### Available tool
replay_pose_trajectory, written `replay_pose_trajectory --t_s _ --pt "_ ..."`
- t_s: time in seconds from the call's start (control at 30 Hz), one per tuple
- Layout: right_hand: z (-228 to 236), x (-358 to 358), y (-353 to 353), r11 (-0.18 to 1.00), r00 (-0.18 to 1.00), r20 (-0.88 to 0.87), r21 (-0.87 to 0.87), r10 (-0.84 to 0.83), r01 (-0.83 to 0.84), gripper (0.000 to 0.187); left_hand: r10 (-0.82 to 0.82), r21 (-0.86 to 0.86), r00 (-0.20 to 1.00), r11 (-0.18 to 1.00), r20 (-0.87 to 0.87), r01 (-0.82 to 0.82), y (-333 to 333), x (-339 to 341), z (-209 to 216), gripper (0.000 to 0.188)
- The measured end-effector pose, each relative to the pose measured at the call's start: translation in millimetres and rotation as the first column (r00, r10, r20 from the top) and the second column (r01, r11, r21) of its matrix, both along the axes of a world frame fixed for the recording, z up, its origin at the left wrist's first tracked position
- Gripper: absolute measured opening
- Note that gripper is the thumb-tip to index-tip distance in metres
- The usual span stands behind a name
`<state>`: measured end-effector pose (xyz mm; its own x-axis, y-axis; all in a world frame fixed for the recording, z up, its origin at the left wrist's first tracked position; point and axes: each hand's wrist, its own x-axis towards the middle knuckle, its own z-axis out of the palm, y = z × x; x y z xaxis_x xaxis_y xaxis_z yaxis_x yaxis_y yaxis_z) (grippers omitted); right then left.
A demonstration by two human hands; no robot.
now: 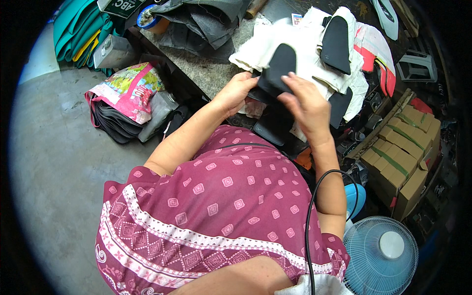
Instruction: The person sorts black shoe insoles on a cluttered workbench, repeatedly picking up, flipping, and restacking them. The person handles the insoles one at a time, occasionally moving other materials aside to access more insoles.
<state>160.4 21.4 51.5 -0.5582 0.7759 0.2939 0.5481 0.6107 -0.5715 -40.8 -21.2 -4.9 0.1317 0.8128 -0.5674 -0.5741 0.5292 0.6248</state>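
My left hand [237,92] is closed on the lower left edge of a flat black insole-shaped piece [282,61], which is slightly blurred. My right hand [310,104] is at the piece's lower right side, its fingers apart and a little smeared by motion. Whether it touches the piece I cannot tell. Below the hands, close to my body, lies another black piece [275,129]. White cloth [307,42] is spread behind the hands. A rounded black piece [336,46] rests on this cloth, and one more black piece [340,104] lies right of my right hand.
Dark grey sheets [199,29] and a blue-rimmed tub [147,17] occupy the worktable's back left. A pink patterned bag [125,91] sits over stacked black sheets on the floor. At right are tied cardboard bundles [400,147] and a fan [381,258]. A black cable [309,236] crosses my right arm.
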Motion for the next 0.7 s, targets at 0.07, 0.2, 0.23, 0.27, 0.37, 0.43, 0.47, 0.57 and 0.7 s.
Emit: replay_pose_trajectory --t_s 0.07,0.2,0.23,0.27,0.37,0.43,0.47,0.57,0.7 --pt "-5 -7 -4 0.999 0.996 0.090 -0.025 0.021 -0.019 0.039 -0.003 0.044 1.000 0.999 0.000 0.003 1 1 3 0.018" --pt "-11 8 9 0.879 0.971 -0.118 -0.459 -0.208 0.133 0.027 0.106 -0.128 0.990 0.987 0.088 -0.094 2 -5 1 0.017" --pt "-12 13 16 0.854 0.954 -0.146 -0.495 -0.263 0.160 0.026 0.064 -0.124 0.997 0.991 0.036 -0.059 3 -7 -1 0.017" --pt "-12 16 18 0.888 0.938 -0.229 -0.439 -0.260 0.139 0.025 0.023 -0.103 1.000 0.994 0.003 -0.023 3 -9 -3 0.017" --pt "-6 22 21 0.943 0.900 -0.297 -0.194 -0.319 0.270 0.023 -0.040 -0.062 0.997 0.997 -0.068 0.036 5 -8 -5 0.021" --pt "-3 16 16 0.980 0.951 -0.240 -0.031 -0.197 0.195 0.027 -0.061 -0.055 0.990 0.997 -0.130 0.054 6 -5 -2 0.025" --pt "-3 11 13 0.994 0.985 -0.156 0.064 -0.076 0.086 0.028 -0.056 -0.011 0.992 0.998 -0.112 0.055 6 -3 0 0.028" --pt "-9 -7 3 0.999 0.996 0.084 0.002 0.036 -0.036 0.040 -0.032 0.003 0.999 0.999 0.028 0.032 8 1 10 0.035" --pt "-17 -2 5 0.996 1.000 0.021 -0.092 0.000 0.002 0.050 -0.070 0.073 0.969 0.996 0.238 0.054 11 2 18 0.038"
